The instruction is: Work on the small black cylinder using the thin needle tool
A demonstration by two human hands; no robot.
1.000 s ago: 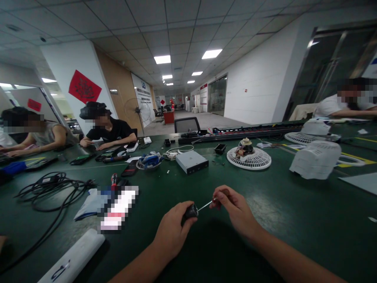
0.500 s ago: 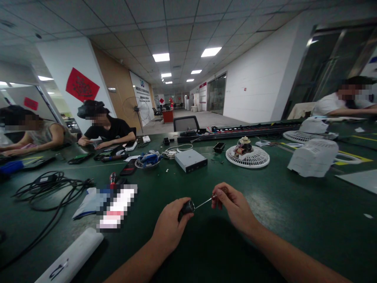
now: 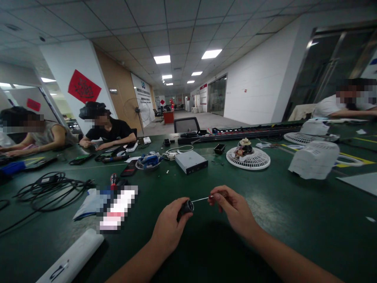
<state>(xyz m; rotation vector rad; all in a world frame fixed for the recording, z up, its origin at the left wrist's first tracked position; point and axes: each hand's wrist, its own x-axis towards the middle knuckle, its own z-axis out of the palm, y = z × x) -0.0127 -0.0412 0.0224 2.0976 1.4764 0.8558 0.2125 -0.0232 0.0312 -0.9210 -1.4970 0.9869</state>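
Observation:
My left hand [image 3: 169, 222] is closed around a small black cylindrical part [image 3: 186, 208], its round end facing right. In my right hand [image 3: 231, 206] is a screwdriver [image 3: 201, 199], gripped by its reddish handle between thumb and fingers. The thin metal shaft points left, and its tip is at the rim of the black part; whether it touches inside I cannot tell. Both hands are held above the green table [image 3: 212, 251]. Beyond them lies a grey disc drive [image 3: 191, 161].
A white fan grille with a motor [image 3: 247, 157] lies at back right, near a white plastic housing [image 3: 315, 159]. At left are coiled black cables [image 3: 48, 190], a red-handled screwdriver [image 3: 113, 180] and a long white object [image 3: 70, 257]. Several people sit around the table.
The screwdriver's shaft has tilted nearer to level, and its tip has shifted up toward the upper rim of the black part. My right hand has moved slightly; the left keeps its grip.

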